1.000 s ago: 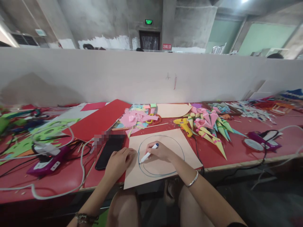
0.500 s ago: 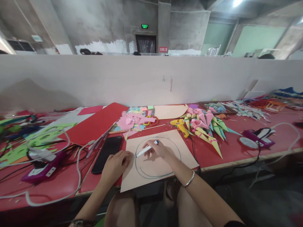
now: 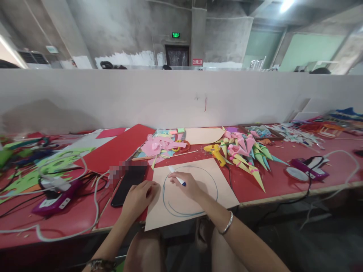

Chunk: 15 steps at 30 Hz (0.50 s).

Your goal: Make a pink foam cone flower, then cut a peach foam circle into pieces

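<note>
One purple power strip (image 3: 55, 202) lies at the far left with a pale plug (image 3: 61, 184) seated in it, near a green sheet (image 3: 64, 162) with holes cut through. Next come a large red sheet (image 3: 119, 149) and a black phone (image 3: 130, 183). Just beside the phone, the left hand (image 3: 140, 194) rests, fingers loosely bent, on the left edge of the peach paper (image 3: 195, 170), which bears a drawn round outline and lies at the front of the table (image 3: 266, 189). Well apart from it, the right hand (image 3: 185, 183) is closed around a white marker (image 3: 177, 179) above the paper; whether its tip touches cannot be told. Behind are pink scraps (image 3: 154, 145). Rightward, a yellow glue gun (image 3: 217, 154) sits beside heaped colored cones (image 3: 246, 151). Behind these, a shallow brown tray (image 3: 276, 133) contains small blue and pink pieces (image 3: 258, 132), with white strips (image 3: 299, 135) beyond its right side.
</note>
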{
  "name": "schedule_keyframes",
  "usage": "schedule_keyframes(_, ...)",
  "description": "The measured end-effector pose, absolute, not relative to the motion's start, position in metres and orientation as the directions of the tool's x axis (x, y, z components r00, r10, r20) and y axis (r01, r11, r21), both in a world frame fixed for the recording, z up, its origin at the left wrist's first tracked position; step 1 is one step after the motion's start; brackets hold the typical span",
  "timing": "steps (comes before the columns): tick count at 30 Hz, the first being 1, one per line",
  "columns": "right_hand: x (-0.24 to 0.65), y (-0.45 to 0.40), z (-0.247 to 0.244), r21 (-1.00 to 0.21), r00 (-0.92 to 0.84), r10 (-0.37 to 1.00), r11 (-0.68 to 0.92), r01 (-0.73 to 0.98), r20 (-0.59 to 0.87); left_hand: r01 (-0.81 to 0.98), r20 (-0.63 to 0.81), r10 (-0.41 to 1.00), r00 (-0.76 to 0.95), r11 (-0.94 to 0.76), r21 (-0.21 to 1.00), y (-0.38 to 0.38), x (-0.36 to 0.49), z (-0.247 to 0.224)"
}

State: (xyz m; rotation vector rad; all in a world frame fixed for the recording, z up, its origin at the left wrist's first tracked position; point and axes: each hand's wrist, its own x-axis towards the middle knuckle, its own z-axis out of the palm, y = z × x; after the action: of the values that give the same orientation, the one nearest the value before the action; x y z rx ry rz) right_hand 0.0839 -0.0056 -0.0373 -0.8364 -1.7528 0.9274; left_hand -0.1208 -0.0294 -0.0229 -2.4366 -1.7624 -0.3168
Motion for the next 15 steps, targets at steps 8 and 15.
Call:
schedule_keyframes(8, 0.143, -0.024, -0.02, -0.677, -0.405, 0.803, 0.591, 0.438, 0.438, 0.947, 0.22, 0.929, 0.297, -0.316, 0.06, -0.033, -0.117, -0.017)
schedule_keyframes(15, 0.195, -0.042, -0.023, -0.422, -0.356, 0.914, 0.406, 0.811, 0.197, 0.935, 0.229, 0.926, 0.299, -0.333, 0.125, -0.032, -0.123, -0.019)
